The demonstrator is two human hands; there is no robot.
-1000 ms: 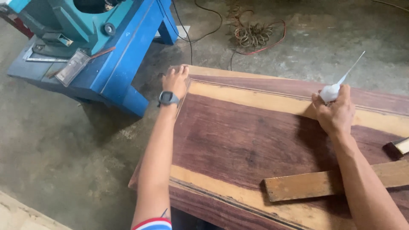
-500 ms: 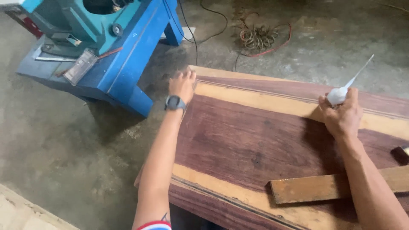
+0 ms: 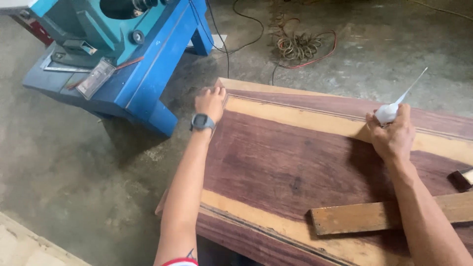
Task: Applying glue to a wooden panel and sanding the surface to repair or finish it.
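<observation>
**Glue bottle held at the pale strip of a dark wood panel**

A wide reddish-brown wooden panel [image 3: 295, 167], banded with pale yellow strips along its length, lies flat above a concrete floor [image 3: 74, 162] in a workshop. Beyond its far corner stands a blue and teal machine [image 3: 123, 54], with a coil of red and black cable [image 3: 300, 47] lying on the floor behind. A loose light-coloured batten [image 3: 374, 214] rests across the near side of the panel, passing under the person's right forearm.

The left hand [image 3: 211, 102], a dark wristwatch [image 3: 201, 121] below it, rests on the panel's far left corner, fingers curled over the edge and close together. The right hand [image 3: 393, 135] is wrapped in a fist around a small white squeeze bottle [image 3: 387, 113], whose long thin nozzle points up and away from the wood, the hand hovering at the far pale strip.

No wet line or bead of glue can be made out anywhere on the panel. Judging by that and the upturned nozzle, any application looks not yet begun here, with the whole strip left to cover.
</observation>
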